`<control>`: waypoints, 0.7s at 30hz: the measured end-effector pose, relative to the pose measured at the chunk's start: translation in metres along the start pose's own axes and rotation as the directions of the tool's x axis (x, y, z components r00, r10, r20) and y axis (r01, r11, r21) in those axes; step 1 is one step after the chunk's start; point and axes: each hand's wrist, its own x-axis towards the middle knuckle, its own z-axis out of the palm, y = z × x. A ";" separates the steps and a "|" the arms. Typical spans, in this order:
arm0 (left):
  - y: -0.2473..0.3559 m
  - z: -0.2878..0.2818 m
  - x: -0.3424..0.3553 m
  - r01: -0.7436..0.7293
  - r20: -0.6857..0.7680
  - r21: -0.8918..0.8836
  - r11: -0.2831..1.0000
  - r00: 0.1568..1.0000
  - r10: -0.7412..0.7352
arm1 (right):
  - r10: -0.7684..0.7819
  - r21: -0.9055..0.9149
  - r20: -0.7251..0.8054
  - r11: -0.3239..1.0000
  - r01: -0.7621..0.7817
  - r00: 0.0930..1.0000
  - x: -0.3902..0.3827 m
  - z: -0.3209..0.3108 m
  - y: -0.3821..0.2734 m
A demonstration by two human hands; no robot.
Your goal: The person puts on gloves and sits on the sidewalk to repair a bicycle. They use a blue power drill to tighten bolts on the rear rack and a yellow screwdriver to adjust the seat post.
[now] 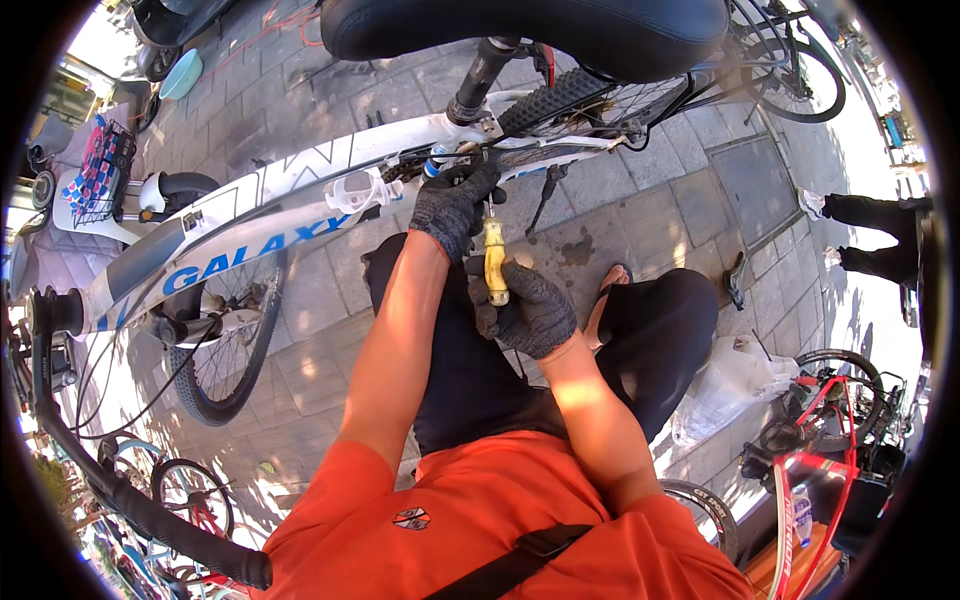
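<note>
A white bicycle frame (290, 185) with blue lettering runs across the view in front of me. My right hand (530, 308), in a dark grey knitted glove, grips a screwdriver (494, 262) by its yellow handle. The shaft points away from me, toward the lower part of the seat tube. My left hand (447, 212), gloved alike, is closed at that spot, its fingertips close to the screwdriver's tip. Whatever those fingers pinch is hidden. Just left of them sits a clear plastic bottle cage (360, 192) on the frame. The rear tyre (555, 103) lies beyond my hands.
The black saddle (530, 30) overhangs the far side, and the handlebar (150, 520) curves in at left. A kickstand (546, 195) hangs near the paving. At right are a plastic bag (735, 388), a red bicycle frame (845, 450) and a standing person's legs (870, 235).
</note>
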 end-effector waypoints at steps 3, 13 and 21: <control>-0.001 -0.004 -0.002 0.009 0.025 -0.047 0.999 1.000 -0.008 | -0.163 -0.535 -0.350 0.843 -0.054 0.923 -0.002 0.030 -0.004; -0.002 -0.005 -0.001 0.013 0.083 -0.064 0.998 0.996 -0.007 | 0.000 0.083 -0.181 0.996 0.015 0.984 -0.025 0.027 0.006; 0.000 0.001 -0.006 -0.106 0.049 0.264 0.959 0.994 0.097 | -0.609 -0.934 -0.281 0.350 -0.067 0.741 -0.006 0.029 0.019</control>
